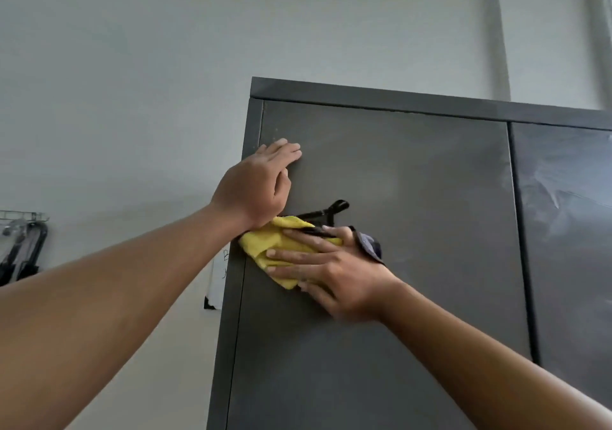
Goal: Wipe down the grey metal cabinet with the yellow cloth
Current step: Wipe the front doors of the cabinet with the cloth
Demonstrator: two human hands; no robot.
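Observation:
The grey metal cabinet (414, 171) stands tall in front of me, its left door filling the middle of the view. My left hand (261, 184) rests flat near the door's upper left corner, fingers straight. Just below it, my right hand (328, 270) presses the bunched yellow cloth (268, 241) against the door close to its left edge, fingers spread over the cloth. A black handle (331, 209) and a small dark blue tag (371, 242) show by the right hand's fingers.
The cabinet's right door (569, 231) carries pale smear marks. A white wall (132, 82) lies behind and to the left. A wire rack with dark hanging items (23, 241) is at the far left. A white paper (218, 280) sits beside the cabinet's left side.

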